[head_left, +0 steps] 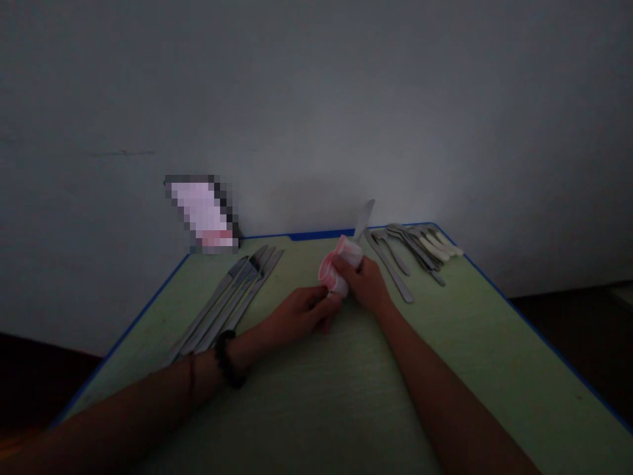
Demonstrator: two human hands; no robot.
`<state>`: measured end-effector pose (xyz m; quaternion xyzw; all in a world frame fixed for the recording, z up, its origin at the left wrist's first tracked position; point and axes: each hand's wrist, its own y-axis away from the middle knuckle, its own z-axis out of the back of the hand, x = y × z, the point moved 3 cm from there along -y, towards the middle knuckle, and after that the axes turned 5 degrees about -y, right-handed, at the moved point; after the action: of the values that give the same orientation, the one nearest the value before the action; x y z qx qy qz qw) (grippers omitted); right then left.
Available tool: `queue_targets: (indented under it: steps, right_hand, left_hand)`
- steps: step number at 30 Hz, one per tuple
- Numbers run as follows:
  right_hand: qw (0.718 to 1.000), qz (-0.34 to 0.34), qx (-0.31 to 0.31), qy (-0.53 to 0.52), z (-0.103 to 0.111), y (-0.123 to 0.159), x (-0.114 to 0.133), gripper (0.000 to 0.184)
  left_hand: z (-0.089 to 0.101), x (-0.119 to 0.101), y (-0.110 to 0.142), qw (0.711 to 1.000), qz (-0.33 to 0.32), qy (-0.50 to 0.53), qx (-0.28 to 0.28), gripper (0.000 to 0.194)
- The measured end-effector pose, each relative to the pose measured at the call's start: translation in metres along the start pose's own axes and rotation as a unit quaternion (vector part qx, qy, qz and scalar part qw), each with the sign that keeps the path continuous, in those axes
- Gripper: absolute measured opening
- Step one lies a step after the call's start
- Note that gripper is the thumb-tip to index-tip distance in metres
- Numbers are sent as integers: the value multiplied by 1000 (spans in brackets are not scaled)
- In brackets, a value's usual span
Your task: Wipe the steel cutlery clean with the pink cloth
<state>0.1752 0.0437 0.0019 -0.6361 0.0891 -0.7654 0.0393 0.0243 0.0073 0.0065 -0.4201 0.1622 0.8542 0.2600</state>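
Observation:
A table knife (pixel 364 218) points up and away from me, its lower part wrapped in a pink-and-white cloth (pixel 341 267). My right hand (pixel 368 285) is closed around the cloth and the knife inside it. My left hand (pixel 299 315) is closed too, pinching the near end of the knife or cloth; its fingertips hide which one. Both hands meet over the middle of the green table (pixel 346 396). A dark bracelet sits on my left wrist.
Several table knives (pixel 232 297) lie side by side on the left. Several spoons and forks (pixel 410 247), some with white handles, lie at the back right. A blurred pink-white object (pixel 205 214) leans at the back left against the grey wall. The table edge is blue.

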Motion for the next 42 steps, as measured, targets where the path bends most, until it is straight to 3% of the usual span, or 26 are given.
queue_targets:
  steps: [4, 11, 16, 20, 26, 31, 37, 42]
  right_hand:
    - [1000, 18, -10, 16, -1, 3, 3, 42]
    - [994, 31, 73, -81, 0, 1, 2, 36]
    - [992, 0, 70, -101, 1, -1, -2, 37]
    - [989, -20, 36, -139, 5, -3, -5, 38]
    - [976, -39, 4, -216, 10, -6, -10, 44]
    - [987, -27, 28, -159, 11, -4, -4, 42]
    - [988, -22, 83, -127, 6, -3, -5, 42]
    - [980, -32, 28, -196, 8, -6, -10, 43]
  left_hand:
    - [-1, 3, -3, 998, 44, 51, -6, 49]
    - [-1, 0, -2, 997, 41, 58, -2, 46]
    - [1, -2, -1, 1000, 21, -9, -4, 46]
    - [-1, -6, 3, 998, -16, -60, 33, 40]
    - [-3, -8, 8, 996, -40, -17, 76, 36]
    - [-2, -5, 4, 997, -35, 45, 55, 26]
    - [-1, -5, 2, 1000, -13, 12, 24, 28]
    - [-1, -4, 3, 998, -24, -45, 29, 32]
